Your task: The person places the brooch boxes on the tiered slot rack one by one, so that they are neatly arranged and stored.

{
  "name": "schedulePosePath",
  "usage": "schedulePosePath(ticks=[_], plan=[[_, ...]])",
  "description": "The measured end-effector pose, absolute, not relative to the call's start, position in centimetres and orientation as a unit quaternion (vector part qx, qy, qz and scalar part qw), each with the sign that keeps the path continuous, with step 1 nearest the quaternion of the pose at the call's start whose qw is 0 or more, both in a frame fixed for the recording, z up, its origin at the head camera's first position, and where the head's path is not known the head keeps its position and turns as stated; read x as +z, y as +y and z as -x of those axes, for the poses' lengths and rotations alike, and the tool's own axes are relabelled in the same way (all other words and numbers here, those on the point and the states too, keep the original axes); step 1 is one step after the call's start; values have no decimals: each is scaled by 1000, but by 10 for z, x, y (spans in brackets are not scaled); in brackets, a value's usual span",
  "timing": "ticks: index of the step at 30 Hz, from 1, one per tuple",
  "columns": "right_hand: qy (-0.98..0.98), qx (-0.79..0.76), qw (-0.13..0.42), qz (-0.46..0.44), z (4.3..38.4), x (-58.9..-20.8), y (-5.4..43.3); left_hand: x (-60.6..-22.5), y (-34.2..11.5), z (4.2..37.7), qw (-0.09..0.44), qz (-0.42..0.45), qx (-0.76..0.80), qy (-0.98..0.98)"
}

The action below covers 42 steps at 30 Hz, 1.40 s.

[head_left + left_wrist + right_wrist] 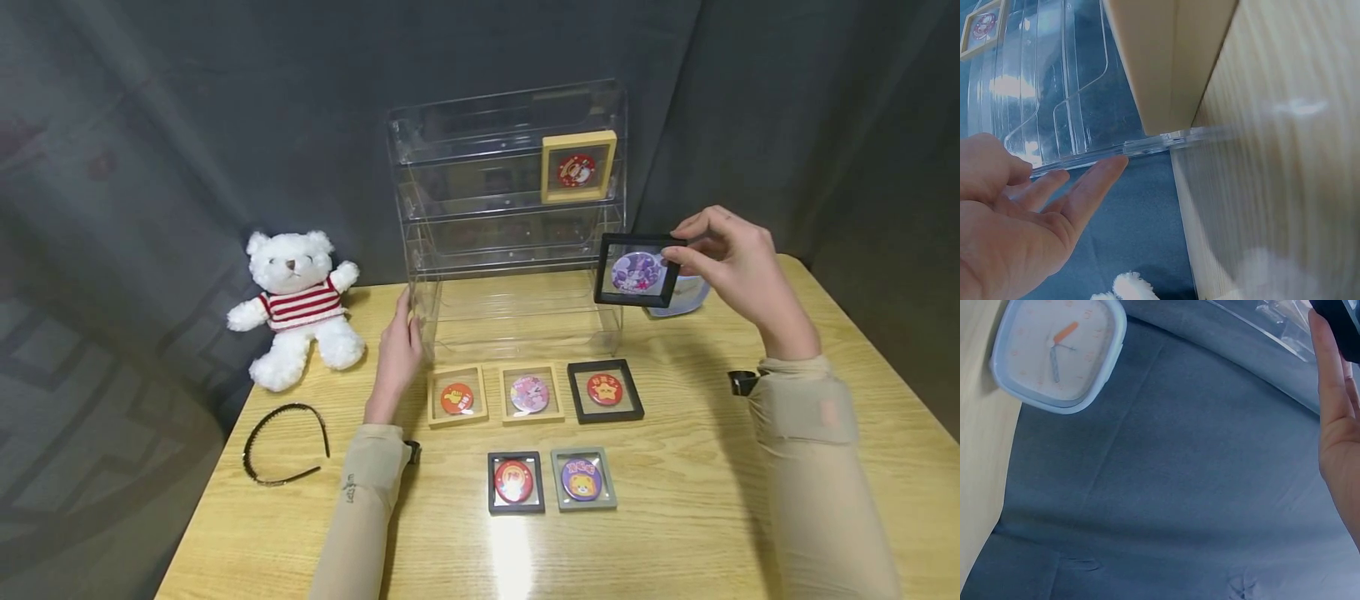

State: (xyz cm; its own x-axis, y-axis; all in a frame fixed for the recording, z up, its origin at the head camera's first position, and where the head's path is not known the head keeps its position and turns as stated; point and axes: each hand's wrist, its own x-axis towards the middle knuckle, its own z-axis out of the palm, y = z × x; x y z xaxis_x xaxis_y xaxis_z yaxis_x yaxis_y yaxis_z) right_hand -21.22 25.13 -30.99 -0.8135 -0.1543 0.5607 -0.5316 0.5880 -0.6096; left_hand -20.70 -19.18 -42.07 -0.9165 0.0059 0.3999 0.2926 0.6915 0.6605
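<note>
My right hand (731, 262) pinches the upper right corner of a black display frame (673, 287) with a round purple badge inside. The frame is held up in front of the right side of a clear acrylic tiered rack (510, 242). In the right wrist view only a dark corner of that frame (1342, 328) shows. My left hand (397, 350) rests against the rack's left side, its fingers (1100, 181) extended along the clear edge in the left wrist view. A yellow wooden frame (578, 200) with a red badge stands on an upper tier at the right.
Before the rack lie two light-wood frames (457, 422) (532, 419) and a black frame (606, 417); nearer are a dark frame (516, 509) and a grey-green frame (584, 506). A white teddy bear (296, 308) and black headband (251, 442) are left; a pale-blue clock (1060, 406) is right.
</note>
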Motion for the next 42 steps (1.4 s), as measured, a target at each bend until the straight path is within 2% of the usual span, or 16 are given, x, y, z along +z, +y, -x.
schedulePosePath(ticks=[25,42], plan=[[-842,415,281,-201,233,-277,222,-424,-192,207,199,83,-381,-899],[-826,436,287,-216,248,-249,193,-422,-190,207,197,85,-386,-897]])
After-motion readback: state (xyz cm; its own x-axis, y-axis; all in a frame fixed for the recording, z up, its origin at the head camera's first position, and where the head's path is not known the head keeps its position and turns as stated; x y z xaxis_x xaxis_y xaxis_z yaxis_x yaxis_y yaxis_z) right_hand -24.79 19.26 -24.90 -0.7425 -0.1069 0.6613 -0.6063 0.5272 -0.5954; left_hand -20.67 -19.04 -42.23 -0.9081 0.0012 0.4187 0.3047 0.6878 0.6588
